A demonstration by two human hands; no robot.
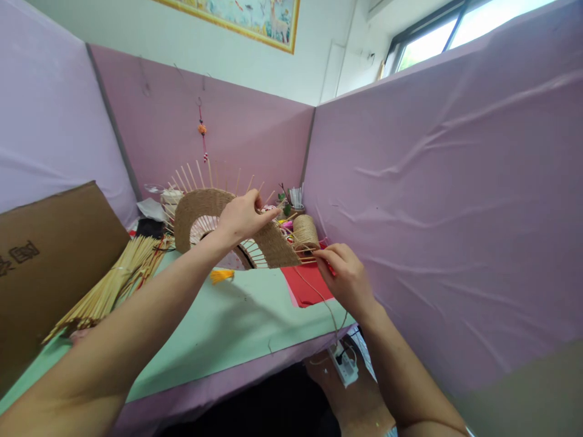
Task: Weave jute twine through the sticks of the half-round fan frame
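An arched, fan-shaped weaving (280, 246) of brown twine on thin wooden sticks is held up above the table. Bare stick ends fan out from its outer edge, and more sticks show inside the arch. My left hand (243, 215) grips the upper edge of the woven band, thumb and fingers closed on it. At the band's right end, my right hand (346, 276) is closed in a pinch by the protruding stick tips; whether it holds a stick or the twine is too small to tell. A loose strand of twine (319, 292) hangs below, between the weaving and my right hand.
A twine spool (306, 230) stands behind the weaving, near red sheets (307, 285). Bundled sticks (107, 276) and a cardboard box (54, 261) lie left. A yellow tassel (222, 276) is on the green tabletop (204, 346). Pink partitions surround it; a power strip (344, 364) sits below.
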